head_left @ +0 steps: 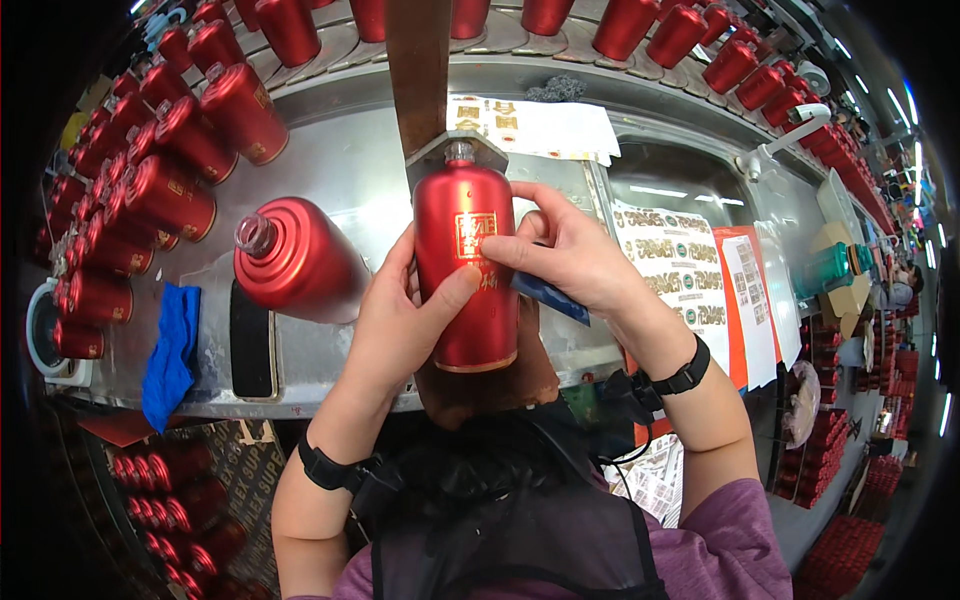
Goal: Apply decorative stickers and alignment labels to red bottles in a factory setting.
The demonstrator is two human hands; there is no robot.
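A glossy red bottle [467, 330] with a clear glass neck and gold markings lies before me, its neck pointing away. My left hand [405, 310] wraps its left side, thumb on the lower gold marking. My right hand [575, 255] grips the right side, its thumb pressed on the square gold mark [475, 236]. Under that hand a dark blue flat piece [552, 299] sticks out beside the bottle; how the fingers hold it is hidden. The bottle rests along a brown stand [490, 390] with a metal plate by its neck. Another red bottle [295, 260] stands to the left.
Several red bottles [170, 195] stand at the left, and more line the conveyor [510, 38] at the back. A phone [253, 340] and blue cloth [172, 355] lie at left. Sticker sheets [672, 265] lie at right by a sink [670, 165]. A brown post [418, 70] rises ahead.
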